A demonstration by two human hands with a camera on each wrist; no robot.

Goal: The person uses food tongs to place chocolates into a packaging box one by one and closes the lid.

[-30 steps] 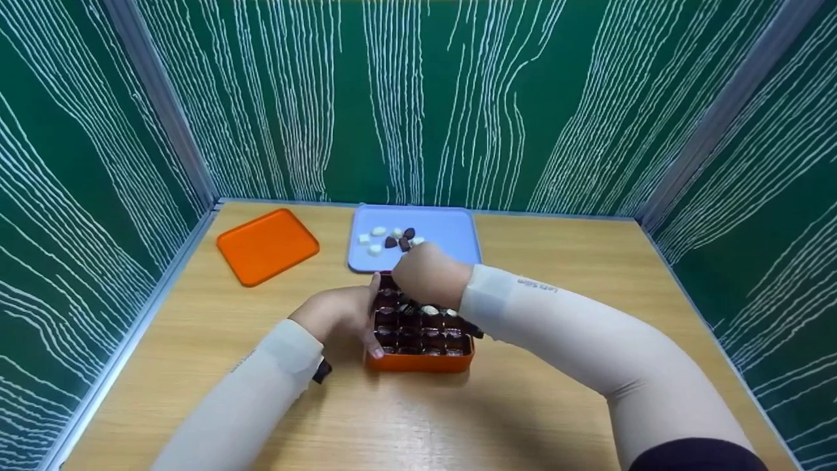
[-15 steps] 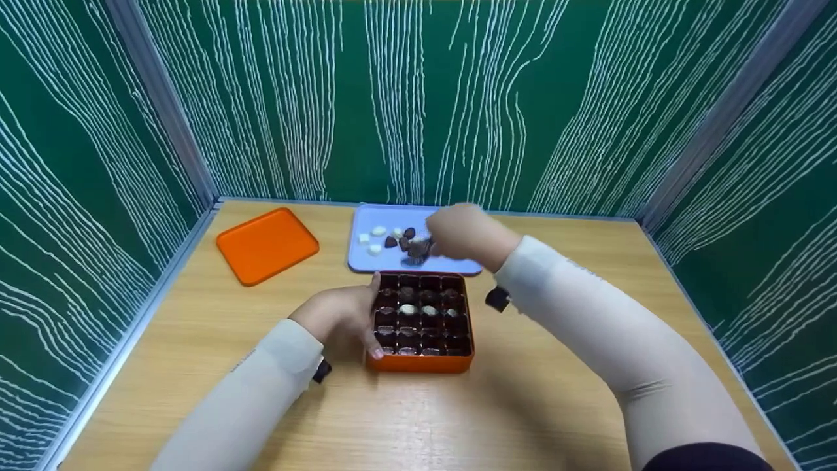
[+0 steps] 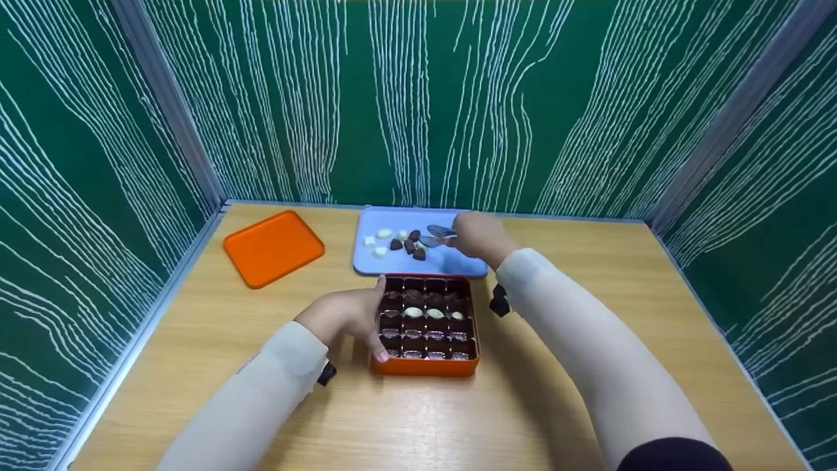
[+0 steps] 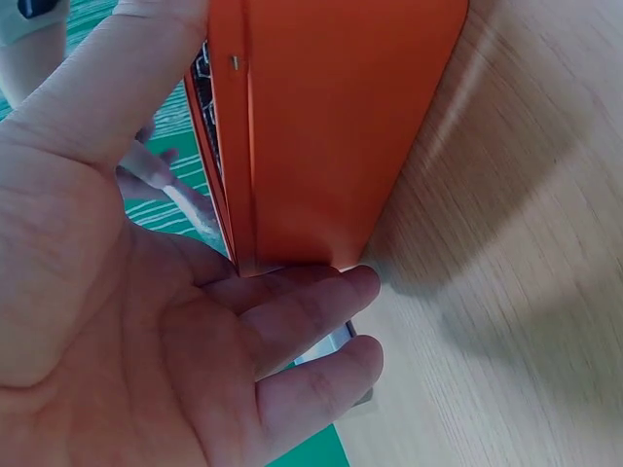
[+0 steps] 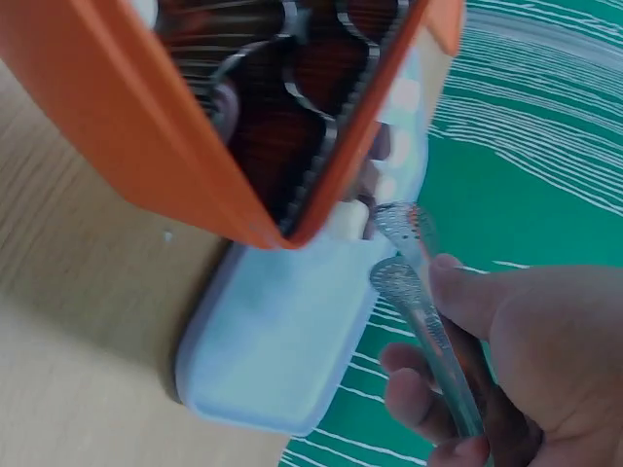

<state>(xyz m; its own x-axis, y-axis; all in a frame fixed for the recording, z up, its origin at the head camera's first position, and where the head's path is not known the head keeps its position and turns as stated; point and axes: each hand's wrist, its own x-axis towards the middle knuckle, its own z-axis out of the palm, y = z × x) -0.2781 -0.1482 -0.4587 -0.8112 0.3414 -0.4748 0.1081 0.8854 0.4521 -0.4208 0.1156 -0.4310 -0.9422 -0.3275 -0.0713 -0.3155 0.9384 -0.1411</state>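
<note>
"What's changing?"

"The right hand (image 3: 482,234) is no longer hanging over the orange box (image 3: 425,367); it's pinching tongs (image 3: 442,230) above the blue tray (image 3: 366,265) beyond the box, so work is centring there."

"And the loose chocolates (image 3: 410,246)?"

"They're lying beyond the box too, just left of that hand; blur is hiding whether the tongs are touching any. The left hand (image 3: 350,314) is bracing the box's left side, fingers spread."
</note>
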